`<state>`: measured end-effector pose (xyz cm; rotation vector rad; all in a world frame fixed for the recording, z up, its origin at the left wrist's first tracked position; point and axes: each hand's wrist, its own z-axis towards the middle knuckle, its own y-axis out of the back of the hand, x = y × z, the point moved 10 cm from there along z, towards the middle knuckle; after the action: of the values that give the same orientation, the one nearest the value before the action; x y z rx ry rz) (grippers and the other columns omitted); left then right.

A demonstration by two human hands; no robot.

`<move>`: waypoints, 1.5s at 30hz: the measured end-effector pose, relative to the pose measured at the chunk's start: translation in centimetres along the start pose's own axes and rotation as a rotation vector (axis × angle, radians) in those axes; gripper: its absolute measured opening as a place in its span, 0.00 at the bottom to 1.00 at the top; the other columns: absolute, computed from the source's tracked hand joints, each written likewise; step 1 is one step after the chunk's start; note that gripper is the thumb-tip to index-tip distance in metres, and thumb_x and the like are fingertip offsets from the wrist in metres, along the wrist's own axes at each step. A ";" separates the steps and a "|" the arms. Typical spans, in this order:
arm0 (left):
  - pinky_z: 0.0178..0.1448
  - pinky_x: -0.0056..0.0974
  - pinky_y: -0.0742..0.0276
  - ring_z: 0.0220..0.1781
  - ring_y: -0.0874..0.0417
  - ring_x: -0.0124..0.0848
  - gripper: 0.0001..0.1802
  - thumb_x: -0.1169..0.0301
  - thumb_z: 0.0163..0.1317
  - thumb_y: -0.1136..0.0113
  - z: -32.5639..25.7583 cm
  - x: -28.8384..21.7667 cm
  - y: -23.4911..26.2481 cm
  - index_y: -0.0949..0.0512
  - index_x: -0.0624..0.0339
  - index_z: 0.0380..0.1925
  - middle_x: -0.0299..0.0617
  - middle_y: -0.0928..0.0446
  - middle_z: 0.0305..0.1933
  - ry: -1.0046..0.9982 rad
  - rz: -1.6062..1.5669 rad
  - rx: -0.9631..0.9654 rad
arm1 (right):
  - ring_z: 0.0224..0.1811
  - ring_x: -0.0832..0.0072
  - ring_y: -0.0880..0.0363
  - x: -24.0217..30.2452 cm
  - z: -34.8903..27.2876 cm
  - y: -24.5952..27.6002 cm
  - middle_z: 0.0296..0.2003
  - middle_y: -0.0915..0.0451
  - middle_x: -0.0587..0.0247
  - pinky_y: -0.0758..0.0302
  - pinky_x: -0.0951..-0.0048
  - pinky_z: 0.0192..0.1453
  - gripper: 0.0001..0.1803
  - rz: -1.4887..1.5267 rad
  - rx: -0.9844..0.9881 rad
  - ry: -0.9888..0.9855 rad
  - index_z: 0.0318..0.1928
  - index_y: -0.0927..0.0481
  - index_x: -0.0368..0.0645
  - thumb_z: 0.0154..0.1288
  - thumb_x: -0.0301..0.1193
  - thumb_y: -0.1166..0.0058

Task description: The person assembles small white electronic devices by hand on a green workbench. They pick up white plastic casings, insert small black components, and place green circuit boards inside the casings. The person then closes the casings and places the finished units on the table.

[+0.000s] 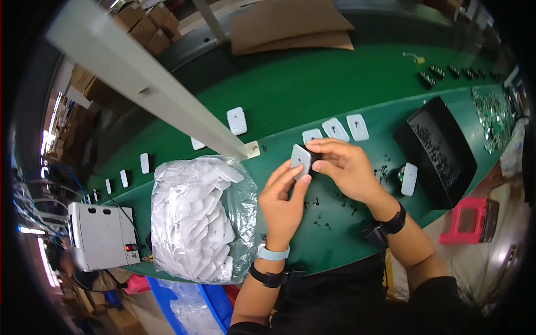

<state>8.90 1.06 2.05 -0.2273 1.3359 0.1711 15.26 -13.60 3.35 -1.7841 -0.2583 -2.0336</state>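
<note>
My left hand [282,206] grips a white plastic cover [300,154] with rounded corners and a small dark hole in its face. My right hand [349,170] pinches a small black part [314,158] at the right side of that cover; my fingers hide much of it. Just beyond my hands lie several white covers, among them one open-side-up tray-like piece [358,127]. Small dark screw-like pieces [321,225] are scattered on the green table below my hands. To the right, a white cover with a green piece behind it [409,180] stands near a black bin.
At left, a clear plastic bag [192,223] is full of white covers, beside a white metal box [103,234]. A pale post [162,84] rises from the table. The black bin [446,151] holds small dark pieces. Green circuit boards [492,120] are piled at far right.
</note>
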 end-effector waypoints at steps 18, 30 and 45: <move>0.51 0.48 0.25 0.46 0.20 0.51 0.08 0.78 0.58 0.37 -0.4 -3.4 -0.6 0.21 0.65 0.39 0.50 0.19 0.39 -0.312 0.357 -0.067 | 0.50 0.64 0.17 -3.8 18.2 5.9 0.54 0.17 0.56 0.21 0.65 0.56 0.23 -1.106 0.089 -0.076 0.58 0.20 0.39 0.62 0.27 0.37; 0.47 0.51 0.27 0.42 0.22 0.50 0.11 0.74 0.56 0.37 -0.3 -4.8 4.4 0.20 0.62 0.40 0.48 0.22 0.34 -0.289 0.911 -0.407 | 0.39 0.69 0.20 6.9 2.4 -1.0 0.36 0.17 0.59 0.23 0.69 0.44 0.06 -0.775 0.014 0.470 0.38 0.18 0.37 0.60 0.23 0.37; 0.29 0.39 0.30 0.21 0.25 0.33 0.06 0.74 0.58 0.33 -0.4 -4.9 7.7 0.16 0.66 0.34 0.44 0.20 0.25 -0.228 1.041 -0.543 | 0.37 0.63 0.21 1.5 -2.2 -4.3 0.29 0.21 0.63 0.21 0.62 0.42 0.03 -0.883 0.380 0.451 0.33 0.16 0.42 0.57 0.25 0.40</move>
<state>5.52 8.40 6.28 0.0589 1.0444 1.4006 11.34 -10.94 5.01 -0.9958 -1.3666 -2.6247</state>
